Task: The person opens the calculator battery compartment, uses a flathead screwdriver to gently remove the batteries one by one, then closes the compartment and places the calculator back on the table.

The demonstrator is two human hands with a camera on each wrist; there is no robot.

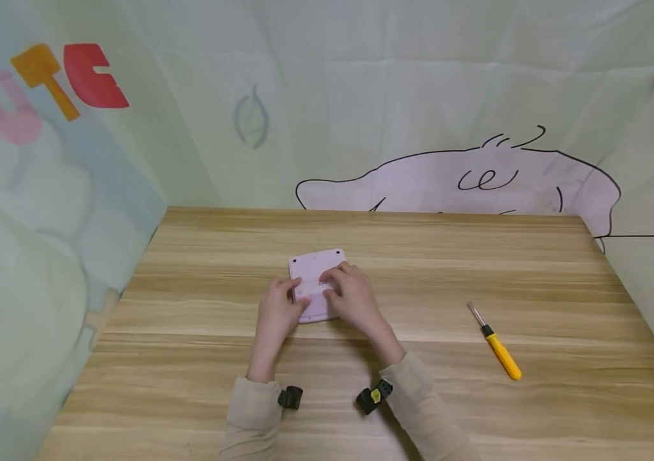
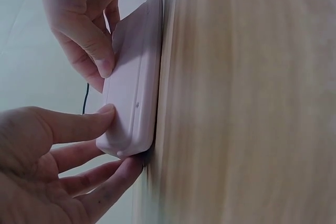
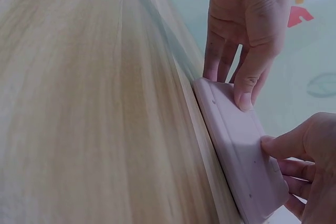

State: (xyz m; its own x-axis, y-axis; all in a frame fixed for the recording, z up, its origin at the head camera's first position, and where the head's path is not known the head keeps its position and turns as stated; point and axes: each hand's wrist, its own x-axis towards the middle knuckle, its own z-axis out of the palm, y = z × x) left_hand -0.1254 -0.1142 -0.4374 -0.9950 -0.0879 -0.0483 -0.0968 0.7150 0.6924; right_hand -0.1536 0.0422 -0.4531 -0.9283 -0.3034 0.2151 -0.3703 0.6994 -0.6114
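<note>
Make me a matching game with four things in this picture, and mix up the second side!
1. Screwdriver
2. Flat gadget
3. Tabletop
4. Left hand

A. Wood-grained, underneath everything
B. Gripping the gadget's edge
C. Yellow-handled, lying untouched
D. Pale pink, held

Right pairs: 1-C, 2-D, 3-A, 4-B

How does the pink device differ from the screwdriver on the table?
The pink device is broad and flat; the screwdriver is long and thin. The device is pale pink; the screwdriver has a yellow handle and metal shaft. The left hand and right hand hold the device; the screwdriver lies untouched. Both have small black parts.
</note>
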